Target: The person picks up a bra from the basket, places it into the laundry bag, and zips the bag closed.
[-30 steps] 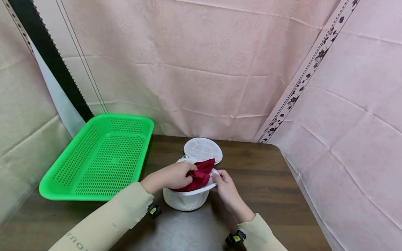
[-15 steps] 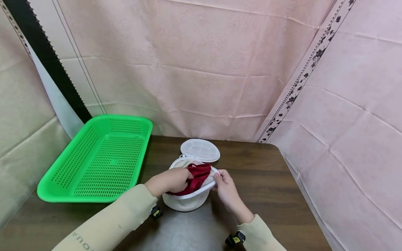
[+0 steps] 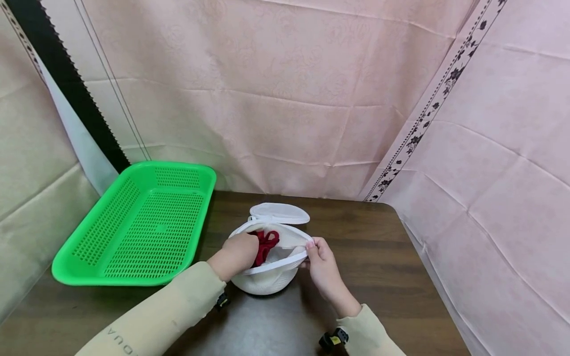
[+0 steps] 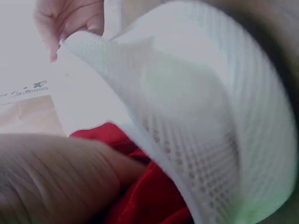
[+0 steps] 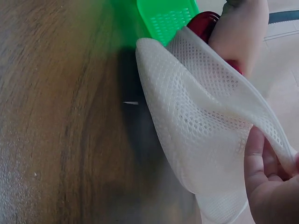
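A white mesh laundry bag stands on the table, its round lid folded back behind the mouth. My left hand reaches over the near left rim and holds a red cloth garment inside; its fingertips are hidden. Up close in the left wrist view, the thumb lies against the red fabric. My right hand pinches the bag's right rim between thumb and fingers, pulling the mouth wide. The right wrist view has the right hand at the rim and the mesh wall stretched toward it.
A green plastic basket with a perforated bottom stands to the left of the bag. The brown wooden table extends to the right. Pale pink cloth hangs along the back and sides.
My left hand has carried the red garment down and leftward into the bag. The right hand still holds the rim, the mouth gapes wider, and the lid has tilted and shifted left.
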`<state>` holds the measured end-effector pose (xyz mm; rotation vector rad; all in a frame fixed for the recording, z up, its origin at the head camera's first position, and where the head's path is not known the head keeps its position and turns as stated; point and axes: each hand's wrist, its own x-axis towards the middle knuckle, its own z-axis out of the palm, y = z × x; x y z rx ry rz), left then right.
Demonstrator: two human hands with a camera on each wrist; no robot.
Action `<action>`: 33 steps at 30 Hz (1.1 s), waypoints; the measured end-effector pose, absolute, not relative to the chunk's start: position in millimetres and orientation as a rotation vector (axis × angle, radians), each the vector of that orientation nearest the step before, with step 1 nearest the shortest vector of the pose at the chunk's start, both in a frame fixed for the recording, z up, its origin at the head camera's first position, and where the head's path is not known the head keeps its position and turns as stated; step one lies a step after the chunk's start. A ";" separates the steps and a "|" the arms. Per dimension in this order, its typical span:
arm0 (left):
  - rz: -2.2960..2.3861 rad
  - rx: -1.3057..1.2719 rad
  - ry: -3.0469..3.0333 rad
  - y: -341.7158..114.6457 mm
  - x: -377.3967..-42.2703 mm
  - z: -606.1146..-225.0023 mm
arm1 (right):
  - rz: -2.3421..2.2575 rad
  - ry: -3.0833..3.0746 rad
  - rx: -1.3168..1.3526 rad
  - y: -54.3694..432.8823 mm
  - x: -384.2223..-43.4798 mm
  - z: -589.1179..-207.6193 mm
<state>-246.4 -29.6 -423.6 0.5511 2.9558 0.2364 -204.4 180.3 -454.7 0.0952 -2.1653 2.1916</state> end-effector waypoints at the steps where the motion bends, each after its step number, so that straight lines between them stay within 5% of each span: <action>1: 0.252 0.526 2.972 -29.0 -247.0 -424.9 | 2.193 -2.163 0.091 180.8 -204.7 -455.0; 14: 0.541 0.806 2.848 -36.8 -242.5 -401.8 | 2.203 -2.168 0.051 190.8 -209.5 -465.4; 33: 0.485 0.827 2.890 -42.2 -242.5 -395.2 | 2.179 -2.232 0.099 190.6 -210.9 -465.3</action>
